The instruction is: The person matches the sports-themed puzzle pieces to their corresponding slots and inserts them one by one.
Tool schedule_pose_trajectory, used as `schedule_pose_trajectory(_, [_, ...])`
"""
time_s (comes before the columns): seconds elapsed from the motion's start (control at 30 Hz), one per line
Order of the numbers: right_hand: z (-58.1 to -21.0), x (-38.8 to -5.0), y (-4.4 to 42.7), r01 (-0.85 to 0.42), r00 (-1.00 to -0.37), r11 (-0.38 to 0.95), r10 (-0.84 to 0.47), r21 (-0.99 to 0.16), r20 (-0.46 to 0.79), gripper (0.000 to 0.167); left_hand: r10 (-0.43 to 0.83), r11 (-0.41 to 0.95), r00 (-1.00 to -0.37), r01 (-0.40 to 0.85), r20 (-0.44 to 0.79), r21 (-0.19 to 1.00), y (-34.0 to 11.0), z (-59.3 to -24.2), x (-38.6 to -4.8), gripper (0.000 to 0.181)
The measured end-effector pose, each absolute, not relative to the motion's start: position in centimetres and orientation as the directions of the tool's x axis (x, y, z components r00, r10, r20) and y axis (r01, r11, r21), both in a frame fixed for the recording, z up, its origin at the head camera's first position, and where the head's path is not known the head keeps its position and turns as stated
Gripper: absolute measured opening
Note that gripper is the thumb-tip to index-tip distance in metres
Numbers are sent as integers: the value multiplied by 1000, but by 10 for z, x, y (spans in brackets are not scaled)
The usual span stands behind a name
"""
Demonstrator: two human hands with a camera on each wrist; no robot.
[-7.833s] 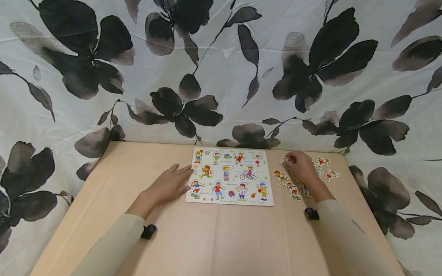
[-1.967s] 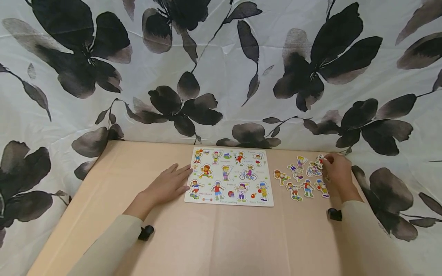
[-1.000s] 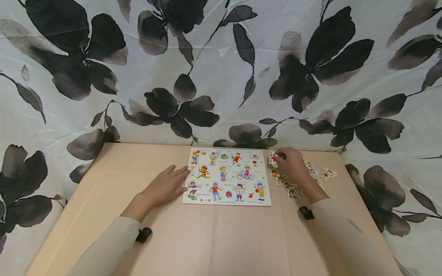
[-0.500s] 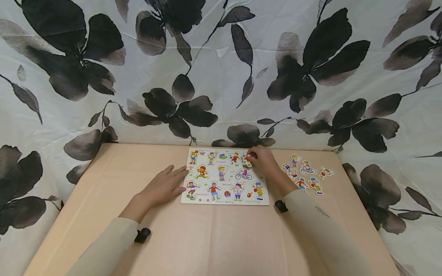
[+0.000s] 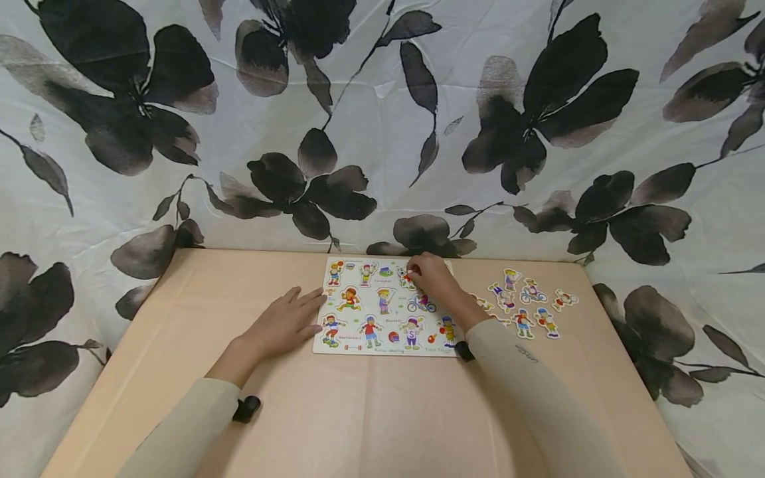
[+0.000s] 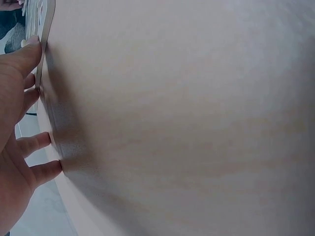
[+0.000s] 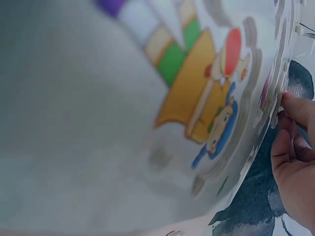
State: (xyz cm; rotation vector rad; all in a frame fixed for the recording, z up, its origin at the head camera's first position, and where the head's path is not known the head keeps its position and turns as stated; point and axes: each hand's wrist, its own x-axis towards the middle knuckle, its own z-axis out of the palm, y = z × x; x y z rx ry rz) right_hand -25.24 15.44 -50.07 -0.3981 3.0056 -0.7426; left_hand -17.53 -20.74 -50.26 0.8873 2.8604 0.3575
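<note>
A white puzzle board point(image 5: 358, 317) printed with children playing sports lies at the table's far side. My right hand point(image 5: 433, 282) is over its upper right part and pinches a small flat puzzle piece point(image 5: 404, 279) between thumb and fingertips, at the soccer figure; the fingers hide much of it. In the right wrist view, the thumb and fingers of my right hand point(image 7: 295, 147) meet low at the board's surface. My left hand point(image 5: 277, 325) lies with straight, spread fingers at the board's left edge. The left wrist view shows its thumb point(image 6: 30, 51) touching that edge.
Several loose figure pieces lie on the table right of the board, among them a cyclist piece point(image 5: 532, 291) and a piece in red point(image 5: 564, 299) farthest right. My right forearm partly covers two more. A flowered cloth point(image 5: 382, 133) hangs behind the table point(image 5: 382, 418).
My right hand sorted through the loose pieces, picked up the soccer piece and carried it left over the board to the printed soccer figure. My left hand stayed at the left edge.
</note>
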Motion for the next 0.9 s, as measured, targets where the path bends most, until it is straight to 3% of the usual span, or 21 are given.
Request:
schedule_pose_trajectory(0.63, [-495,-257,141,-236,-964,902,-264,-361,-30,14,579,794,-815,556,-24,246,-205,-500,-170,66])
schedule_pose_trajectory(0.9, [-487,-249,151,-203,-968,856,-249,-476,-35,20,563,805,-825,536,-43,254,-204,-499,-168,65])
